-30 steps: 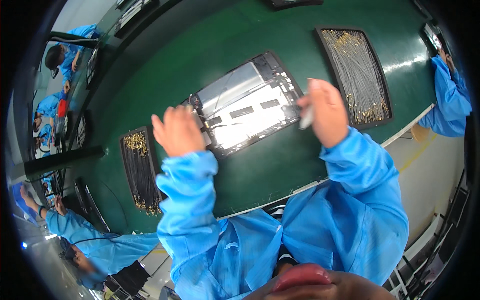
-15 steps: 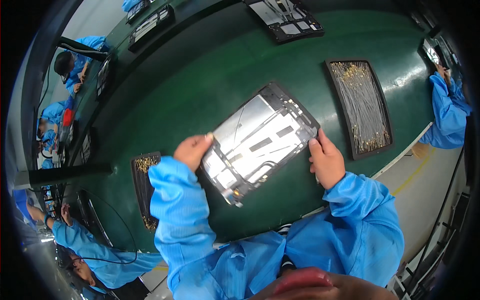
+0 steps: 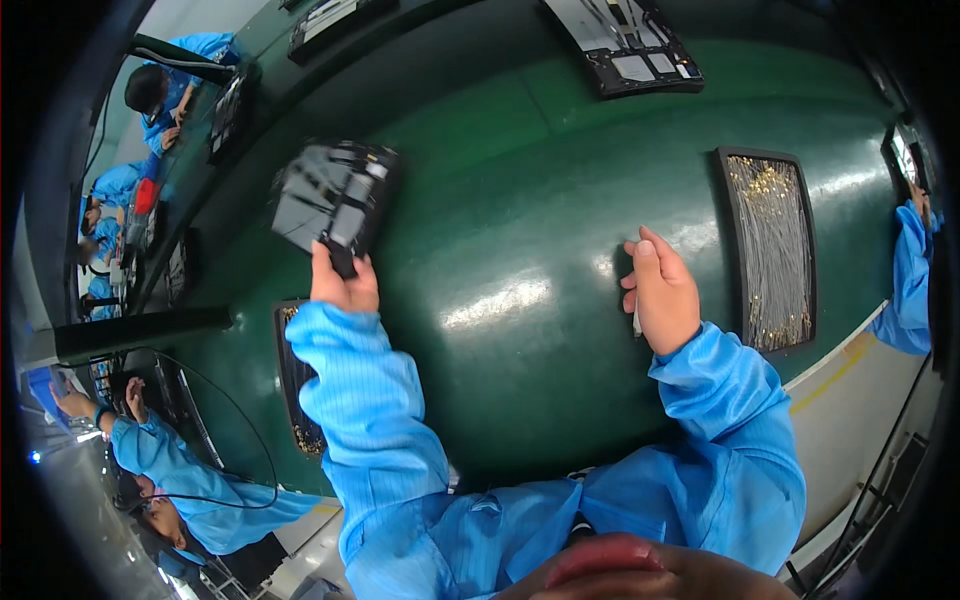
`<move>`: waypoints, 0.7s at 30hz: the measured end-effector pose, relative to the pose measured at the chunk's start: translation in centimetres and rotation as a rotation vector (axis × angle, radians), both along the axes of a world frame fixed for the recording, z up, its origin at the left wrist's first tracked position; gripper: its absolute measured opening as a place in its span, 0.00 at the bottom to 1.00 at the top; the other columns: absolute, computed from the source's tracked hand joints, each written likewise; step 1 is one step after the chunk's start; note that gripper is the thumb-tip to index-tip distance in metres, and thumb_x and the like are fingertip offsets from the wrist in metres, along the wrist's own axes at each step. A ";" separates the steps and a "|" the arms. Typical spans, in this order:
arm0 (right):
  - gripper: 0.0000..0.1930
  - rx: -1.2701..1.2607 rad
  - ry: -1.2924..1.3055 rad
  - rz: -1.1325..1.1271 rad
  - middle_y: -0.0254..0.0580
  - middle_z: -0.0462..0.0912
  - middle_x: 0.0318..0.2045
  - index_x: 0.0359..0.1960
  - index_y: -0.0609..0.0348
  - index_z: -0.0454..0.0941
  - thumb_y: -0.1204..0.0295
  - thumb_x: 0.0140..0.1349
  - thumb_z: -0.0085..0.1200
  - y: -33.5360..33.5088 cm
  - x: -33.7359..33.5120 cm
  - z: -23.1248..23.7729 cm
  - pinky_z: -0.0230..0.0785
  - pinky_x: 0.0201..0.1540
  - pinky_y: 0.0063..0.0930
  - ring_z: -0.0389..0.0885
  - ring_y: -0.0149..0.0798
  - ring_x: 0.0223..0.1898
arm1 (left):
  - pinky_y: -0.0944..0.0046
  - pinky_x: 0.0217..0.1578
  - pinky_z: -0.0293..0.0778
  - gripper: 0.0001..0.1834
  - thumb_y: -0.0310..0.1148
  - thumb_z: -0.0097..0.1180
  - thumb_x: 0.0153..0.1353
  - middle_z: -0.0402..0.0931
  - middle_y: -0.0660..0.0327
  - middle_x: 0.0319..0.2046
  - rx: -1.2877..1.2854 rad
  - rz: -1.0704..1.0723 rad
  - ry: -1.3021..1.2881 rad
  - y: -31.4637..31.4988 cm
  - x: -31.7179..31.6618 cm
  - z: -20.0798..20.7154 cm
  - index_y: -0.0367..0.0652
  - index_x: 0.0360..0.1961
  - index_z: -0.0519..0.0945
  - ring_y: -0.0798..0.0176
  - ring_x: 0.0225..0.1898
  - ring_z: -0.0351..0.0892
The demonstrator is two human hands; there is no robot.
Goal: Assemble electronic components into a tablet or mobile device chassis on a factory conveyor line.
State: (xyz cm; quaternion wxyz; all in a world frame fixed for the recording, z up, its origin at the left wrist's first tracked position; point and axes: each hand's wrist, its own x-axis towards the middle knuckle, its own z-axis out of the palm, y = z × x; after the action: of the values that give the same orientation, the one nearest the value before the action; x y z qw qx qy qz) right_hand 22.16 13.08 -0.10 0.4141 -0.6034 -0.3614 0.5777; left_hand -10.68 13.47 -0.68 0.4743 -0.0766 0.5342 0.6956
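My left hand [image 3: 342,287] grips the near edge of an opened tablet [image 3: 322,195], thumb and fingers pinching it. The tablet's dark frame and bare grey inner parts face up, blurred by motion, over the left side of the green table. My right hand [image 3: 665,300] hovers apart from it, fingers curled in; a small white piece peeks out below them, too hidden to name. Right of that hand lies a black tray [image 3: 733,260] of thin grey cables [image 3: 772,240] with gold ends. A second black tray [image 3: 290,385] is partly covered by my left sleeve.
Another opened tablet [image 3: 635,68] sits at the far side of the green table [image 3: 520,220]. A dark bar [image 3: 145,338] juts in from the left. Co-workers in blue [image 3: 200,500] are along the left, and a blue sleeve [image 3: 905,285] shows at the right edge.
The tablet, held between both hands before, has moved left and away in my left hand alone. My right hand has let go of it and curled its fingers.
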 end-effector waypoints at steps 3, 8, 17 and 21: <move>0.21 0.025 -0.074 0.060 0.35 0.70 0.26 0.47 0.63 0.63 0.61 0.57 0.40 -0.2 0.1 0.2 0.62 0.22 0.16 0.66 0.24 0.21 | 0.65 0.37 0.72 0.20 0.46 0.41 0.55 0.71 0.56 0.33 0.133 0.114 0.030 3.1 -0.8 -0.9 0.40 0.39 0.68 0.58 0.35 0.70; 0.20 0.042 -0.101 0.071 0.34 0.70 0.24 0.45 0.64 0.65 0.61 0.57 0.40 -0.2 -0.1 0.2 0.62 0.22 0.16 0.67 0.24 0.23 | 0.61 0.40 0.68 0.28 0.41 0.43 0.55 0.58 0.51 0.49 -0.164 -0.304 0.347 5.2 5.0 0.6 0.36 0.52 0.55 0.56 0.43 0.63; 0.19 -0.010 -0.062 0.116 0.39 0.73 0.27 0.46 0.63 0.64 0.64 0.55 0.42 2.4 -2.7 -1.3 0.63 0.25 0.19 0.68 0.27 0.26 | 0.63 0.43 0.62 0.15 0.34 0.43 0.54 0.69 0.49 0.36 -0.253 -0.352 1.449 0.1 12.7 -1.9 0.32 0.36 0.71 0.52 0.40 0.67; 0.23 -0.121 0.280 -0.017 0.41 0.69 0.36 0.50 0.60 0.57 0.63 0.55 0.42 6.3 -6.5 -0.8 0.62 0.21 0.21 0.67 0.29 0.23 | 0.63 0.42 0.63 0.14 0.34 0.43 0.54 0.70 0.49 0.35 -0.229 -0.384 1.444 -1.1 14.4 -2.0 0.32 0.34 0.72 0.52 0.39 0.67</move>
State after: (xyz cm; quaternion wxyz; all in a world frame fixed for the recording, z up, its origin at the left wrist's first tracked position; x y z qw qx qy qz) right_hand 15.71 19.34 -0.93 0.4282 -0.5440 -0.2596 0.6733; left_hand 3.75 12.33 -2.71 0.1084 0.4437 0.7851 0.4183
